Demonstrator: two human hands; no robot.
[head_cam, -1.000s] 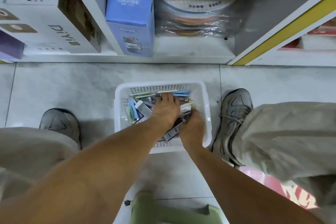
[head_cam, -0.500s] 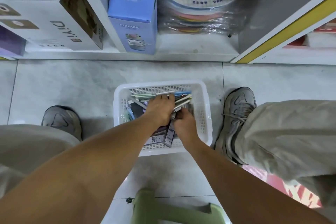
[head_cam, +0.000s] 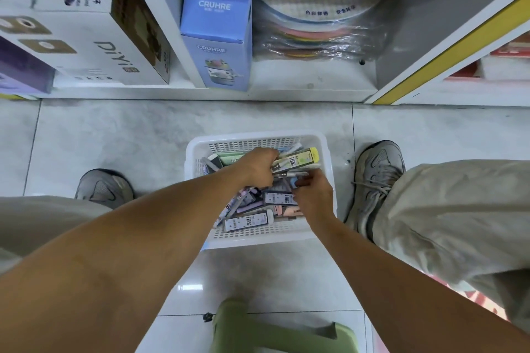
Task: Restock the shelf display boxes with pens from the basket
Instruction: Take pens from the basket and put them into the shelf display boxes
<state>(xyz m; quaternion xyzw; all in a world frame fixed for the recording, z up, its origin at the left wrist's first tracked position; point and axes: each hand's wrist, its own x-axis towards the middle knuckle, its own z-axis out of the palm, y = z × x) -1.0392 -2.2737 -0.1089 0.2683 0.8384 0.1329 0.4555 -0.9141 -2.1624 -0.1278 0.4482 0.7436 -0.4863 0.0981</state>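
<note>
A white perforated basket [head_cam: 198, 152] sits on the tiled floor between my feet, filled with several pens and small labelled refill boxes [head_cam: 248, 222]. My left hand [head_cam: 256, 167] is inside the basket and grips a bundle of pens [head_cam: 295, 162] that stick out to the right. My right hand [head_cam: 314, 195] is just right of it, fingers curled over the pile near the basket's right wall; what it pinches is hidden. No shelf display boxes for pens are in view.
A white shelf unit [head_cam: 200, 93] stands just beyond the basket, holding a blue CRUHRE box [head_cam: 216, 37], a DiYi carton [head_cam: 94, 46] and wrapped plates [head_cam: 321, 26]. My shoes [head_cam: 375, 178] flank the basket. A green stool [head_cam: 275, 332] is below me.
My left hand has closed round a bundle of pens and lifted them slightly. My right hand shifted right and forward across the pile.
</note>
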